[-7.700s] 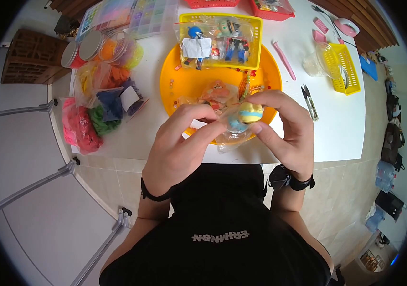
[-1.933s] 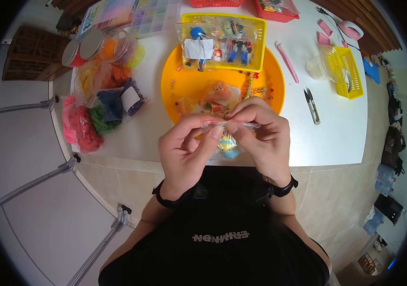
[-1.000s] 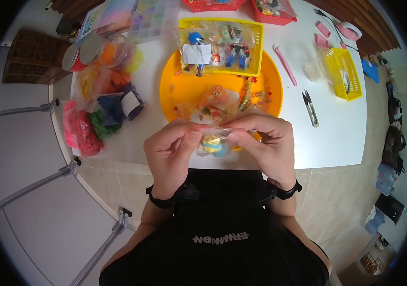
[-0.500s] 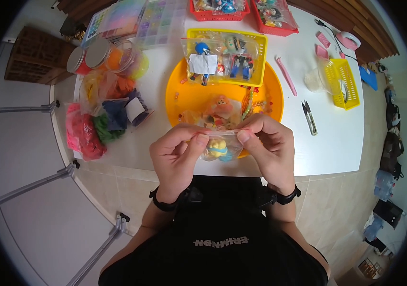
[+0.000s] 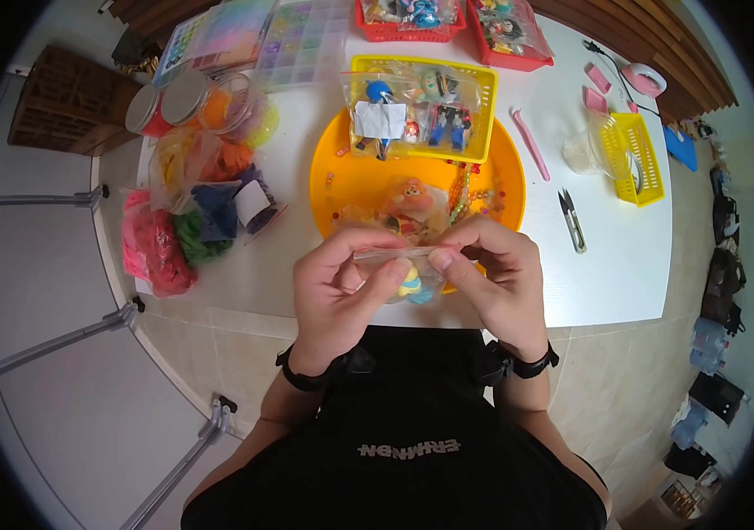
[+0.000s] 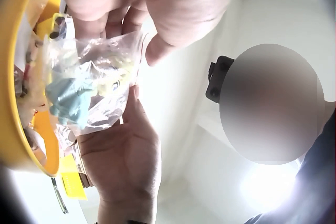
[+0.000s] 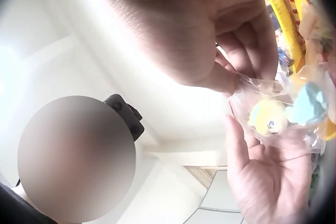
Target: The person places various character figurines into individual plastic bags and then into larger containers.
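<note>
A small clear plastic bag (image 5: 431, 270) with a yellow and light-blue figure inside is held by its top edge over the front of the orange tray (image 5: 324, 190). My left hand (image 5: 339, 291) pinches that edge on the left, thumb in front of the figure; my right hand (image 5: 499, 284) pinches it close by on the right. In the left wrist view the figure's light-blue part (image 6: 70, 100) shows through the plastic; in the right wrist view its yellow head (image 7: 269, 117) has an eye visible. Other bagged figures (image 5: 414, 201) lie in the tray just beyond my hands.
A yellow basket (image 5: 489, 106) with bagged figures rests over the tray's back. Bags of coloured material (image 5: 158, 243) and lidded jars stand left. Scissors (image 5: 573, 221), a pink tool (image 5: 531, 144) and a small yellow basket (image 5: 646, 159) lie right. Red baskets (image 5: 515, 58) stand behind.
The bag was unpinched from the loose figure at first; now the figure is inside it. Lately my left hand has moved right, closer to my right hand, along the bag's top edge.
</note>
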`<move>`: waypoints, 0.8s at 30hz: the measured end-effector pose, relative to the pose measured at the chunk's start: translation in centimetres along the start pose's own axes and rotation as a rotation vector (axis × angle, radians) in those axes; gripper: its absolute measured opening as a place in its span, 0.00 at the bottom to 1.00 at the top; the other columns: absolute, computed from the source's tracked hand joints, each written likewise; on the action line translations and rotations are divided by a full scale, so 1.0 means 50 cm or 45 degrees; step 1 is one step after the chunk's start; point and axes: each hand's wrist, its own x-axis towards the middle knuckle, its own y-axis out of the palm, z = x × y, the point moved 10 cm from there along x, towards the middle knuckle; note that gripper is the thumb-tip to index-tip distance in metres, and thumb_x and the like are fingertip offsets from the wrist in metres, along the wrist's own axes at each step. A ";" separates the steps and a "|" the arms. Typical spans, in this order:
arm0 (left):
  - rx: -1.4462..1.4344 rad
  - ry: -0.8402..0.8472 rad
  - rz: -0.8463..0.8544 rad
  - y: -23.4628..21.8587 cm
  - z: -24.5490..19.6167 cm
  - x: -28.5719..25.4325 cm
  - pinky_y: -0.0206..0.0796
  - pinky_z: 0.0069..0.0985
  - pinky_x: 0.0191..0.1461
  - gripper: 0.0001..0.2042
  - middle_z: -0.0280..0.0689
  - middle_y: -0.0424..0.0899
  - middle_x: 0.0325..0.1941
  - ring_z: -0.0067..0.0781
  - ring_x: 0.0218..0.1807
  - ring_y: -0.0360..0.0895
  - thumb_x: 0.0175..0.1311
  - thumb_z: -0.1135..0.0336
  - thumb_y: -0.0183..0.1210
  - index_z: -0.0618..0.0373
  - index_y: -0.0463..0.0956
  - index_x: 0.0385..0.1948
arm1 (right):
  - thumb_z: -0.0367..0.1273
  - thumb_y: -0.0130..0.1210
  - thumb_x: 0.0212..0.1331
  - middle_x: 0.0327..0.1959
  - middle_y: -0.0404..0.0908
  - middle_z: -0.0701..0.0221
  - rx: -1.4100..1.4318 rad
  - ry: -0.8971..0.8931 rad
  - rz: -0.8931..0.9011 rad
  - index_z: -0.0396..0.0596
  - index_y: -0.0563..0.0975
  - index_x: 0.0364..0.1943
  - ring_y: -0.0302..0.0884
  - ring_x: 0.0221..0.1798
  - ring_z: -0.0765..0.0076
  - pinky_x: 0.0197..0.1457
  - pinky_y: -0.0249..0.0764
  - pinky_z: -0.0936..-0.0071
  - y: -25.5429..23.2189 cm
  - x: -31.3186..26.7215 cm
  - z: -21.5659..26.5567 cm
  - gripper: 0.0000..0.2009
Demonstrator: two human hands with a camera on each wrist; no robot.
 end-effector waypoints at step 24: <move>0.020 0.028 -0.183 -0.048 0.009 0.004 0.78 0.34 0.62 0.14 0.45 0.87 0.47 0.35 0.51 0.86 0.80 0.70 0.50 0.72 0.78 0.54 | 0.30 0.56 0.73 0.32 0.84 0.72 -0.075 -0.012 -0.175 0.37 0.79 0.41 0.79 0.35 0.83 0.40 0.74 0.82 -0.088 0.077 0.042 0.08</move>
